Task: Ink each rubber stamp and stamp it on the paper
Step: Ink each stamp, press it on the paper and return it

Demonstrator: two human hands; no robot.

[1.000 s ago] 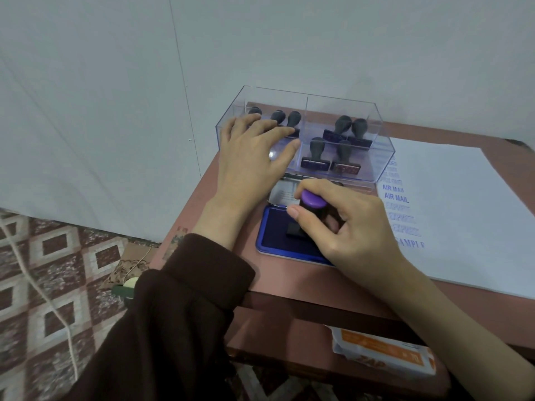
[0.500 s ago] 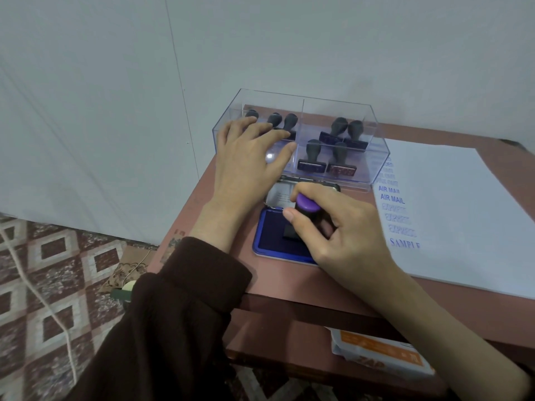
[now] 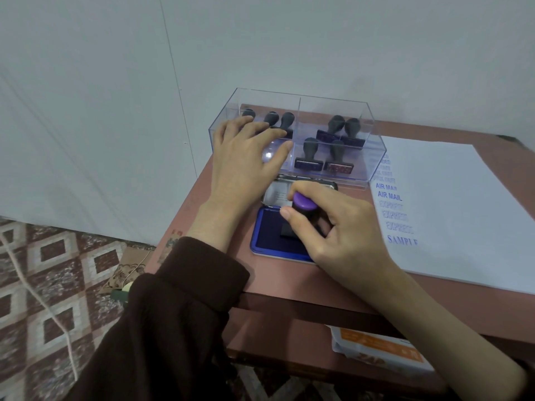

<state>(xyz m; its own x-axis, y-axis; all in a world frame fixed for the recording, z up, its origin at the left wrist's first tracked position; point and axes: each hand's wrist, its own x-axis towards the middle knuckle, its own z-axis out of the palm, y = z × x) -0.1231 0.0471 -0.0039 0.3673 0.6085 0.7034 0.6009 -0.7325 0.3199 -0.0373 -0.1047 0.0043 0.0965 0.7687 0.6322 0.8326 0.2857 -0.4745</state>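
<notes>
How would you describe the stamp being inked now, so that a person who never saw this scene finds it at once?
On the reddish table, in front of the clear box, lies an open blue ink pad. One stamp stands on that pad, gripped by the right hand. Unlike the grey-handled stamps in the box, it has a round purple top.

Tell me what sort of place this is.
Probably a room in a home, with one corner used as a desk: a small table against a bare white wall, a patterned floor, and a clear box of stamps.
</notes>
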